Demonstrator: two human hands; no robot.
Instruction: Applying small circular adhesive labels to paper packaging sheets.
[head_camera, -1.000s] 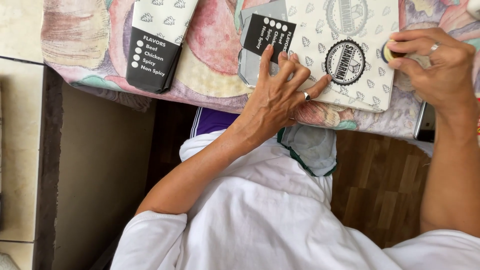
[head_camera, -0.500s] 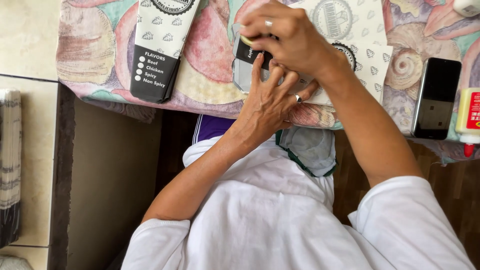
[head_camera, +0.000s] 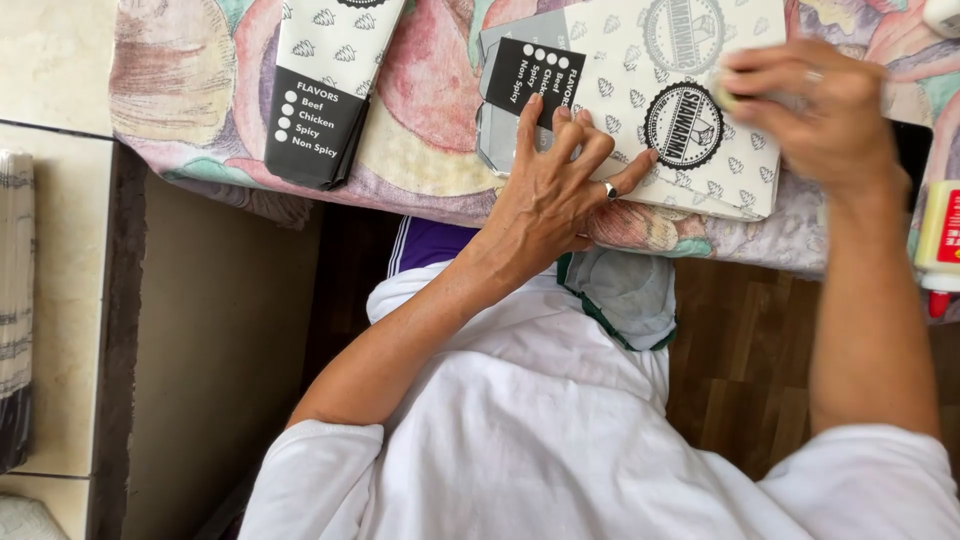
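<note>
A desk (head_camera: 200, 110) draped in soft pastel shell-print cloth carries a flat white patterned cardboard sleeve (head_camera: 640, 90) lying near its front edge. The left hand (head_camera: 555, 190) presses it with fingers splayed; the right hand (head_camera: 815, 115) pinches something small, blurred, against its right side. A second folded sleeve (head_camera: 330, 90) overhangs the edge, well apart.

Matt printed paper sleeve (head_camera: 650, 100) on soft patterned cloth (head_camera: 430, 90).
</note>
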